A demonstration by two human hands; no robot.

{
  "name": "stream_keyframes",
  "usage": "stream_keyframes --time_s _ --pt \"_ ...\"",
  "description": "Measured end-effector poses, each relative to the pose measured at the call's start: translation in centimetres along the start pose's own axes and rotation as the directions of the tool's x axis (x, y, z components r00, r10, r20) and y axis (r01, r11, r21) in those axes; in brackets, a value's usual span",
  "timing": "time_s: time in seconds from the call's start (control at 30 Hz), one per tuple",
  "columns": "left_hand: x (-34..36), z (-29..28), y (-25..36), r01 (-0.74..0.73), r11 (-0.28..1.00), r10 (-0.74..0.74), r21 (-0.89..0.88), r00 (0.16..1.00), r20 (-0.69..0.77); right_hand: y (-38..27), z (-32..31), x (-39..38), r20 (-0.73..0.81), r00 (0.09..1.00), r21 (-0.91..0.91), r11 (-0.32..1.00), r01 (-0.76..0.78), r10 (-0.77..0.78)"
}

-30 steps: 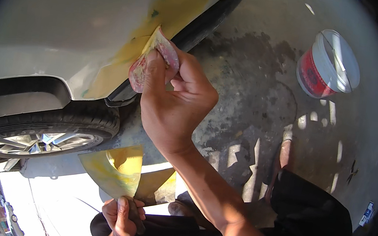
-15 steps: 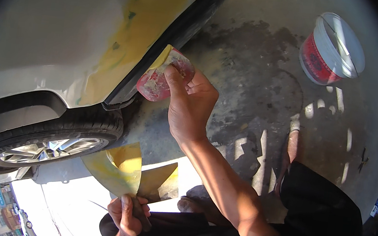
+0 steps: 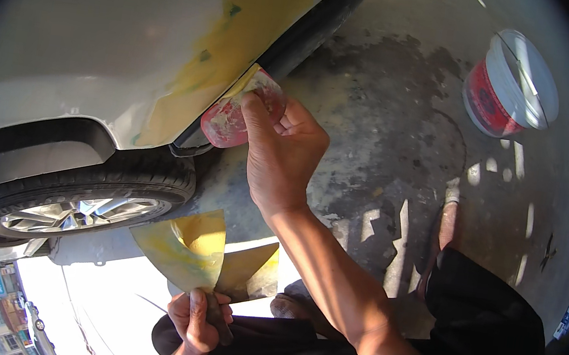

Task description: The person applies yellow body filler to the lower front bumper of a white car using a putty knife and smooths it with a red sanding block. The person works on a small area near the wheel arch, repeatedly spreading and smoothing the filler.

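Observation:
In my right hand (image 3: 283, 159) is a red plastic putty spreader (image 3: 225, 125), pinched between thumb and fingers. Yellow putty lines its upper edge, which meets or overlaps the car panel's lower edge in view; I cannot tell whether it touches. The silver car panel (image 3: 84, 58) carries a broad yellow putty patch (image 3: 233, 45) with small dark green spots. Lower down, my left hand (image 3: 197, 320) is closed round the handle of a wide putty knife (image 3: 170, 252). Its fan-shaped blade holds a mound of yellow putty, facing up.
A car wheel (image 3: 85, 216) stands left of the putty knife, under a dark arch trim (image 3: 29, 151). A red and white bucket (image 3: 492, 104) with a stick across it sits far right on the stained concrete floor (image 3: 393, 120). My dark-clothed knees are below.
The spreader has moved slightly left relative to my view and now overlaps the panel's lower edge. The car and bucket have shifted right in view. Both hands keep their holds.

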State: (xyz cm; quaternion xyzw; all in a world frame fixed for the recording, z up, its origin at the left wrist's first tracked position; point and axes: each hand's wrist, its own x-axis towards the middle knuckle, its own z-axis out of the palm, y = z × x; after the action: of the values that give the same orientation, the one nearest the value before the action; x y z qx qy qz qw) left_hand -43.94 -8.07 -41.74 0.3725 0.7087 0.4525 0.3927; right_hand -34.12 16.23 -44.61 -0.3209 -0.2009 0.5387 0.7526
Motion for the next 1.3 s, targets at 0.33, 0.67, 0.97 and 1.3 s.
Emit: stream_keyframes --time_s 0.33,0.67,0.97,1.3 --pt "-0.4 -0.5 -0.1 -0.001 0.997 0.002 -0.079 1.0 0.011 -0.7 0.5 -0.4 0.01 1.0 -0.151 0.988 -0.016 0.017" --pt "-0.7 -0.9 0.0 -0.002 0.999 0.003 -0.037 1.0 0.01 -1.9 4.2 -2.6 0.047 0.985 -0.058 0.984 0.17 -0.167" --pt "-1.1 -1.3 -0.4 -0.02 0.997 0.02 -0.072 1.0 -0.01 -1.9 4.1 -4.2 0.323 0.795 -0.234 0.771 0.592 -0.513" --pt "-1.1 -0.9 -0.1 -0.003 0.999 0.002 -0.034 1.0 -0.028 -0.6 -1.6 -1.9 0.123 0.991 -0.119 0.99 0.072 -0.057"
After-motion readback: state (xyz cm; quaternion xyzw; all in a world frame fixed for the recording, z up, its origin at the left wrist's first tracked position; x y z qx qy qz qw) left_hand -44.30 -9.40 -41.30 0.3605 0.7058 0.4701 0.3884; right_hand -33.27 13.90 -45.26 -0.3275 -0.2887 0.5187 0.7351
